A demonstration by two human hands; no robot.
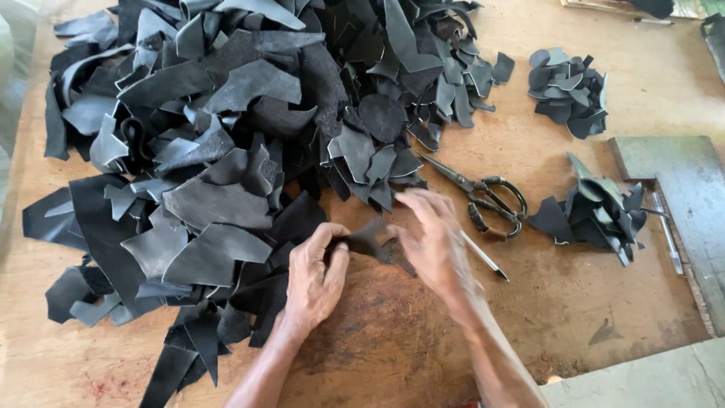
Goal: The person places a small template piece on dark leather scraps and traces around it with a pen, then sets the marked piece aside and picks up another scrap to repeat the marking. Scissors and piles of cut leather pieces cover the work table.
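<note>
My left hand (316,272) pinches the left end of a small dark leather scrap (368,240) just above the wooden table (393,332). My right hand (434,242), blurred, has its fingers on the scrap's right side. A thin pen-like stick (485,257) pokes out from under my right hand; whether the hand holds it I cannot tell. The big heap of black leather offcuts (226,136) lies right beside my left hand, spreading to the far left. Black-handled scissors (483,193) lie shut on the table just beyond my right hand.
Two small piles of dark cut pieces sit to the right, one far (570,91) and one near (596,211). A grey flat slab (687,204) lies at the right edge with a pen-like rod (667,233) along it. A pale floor corner (649,378) shows bottom right.
</note>
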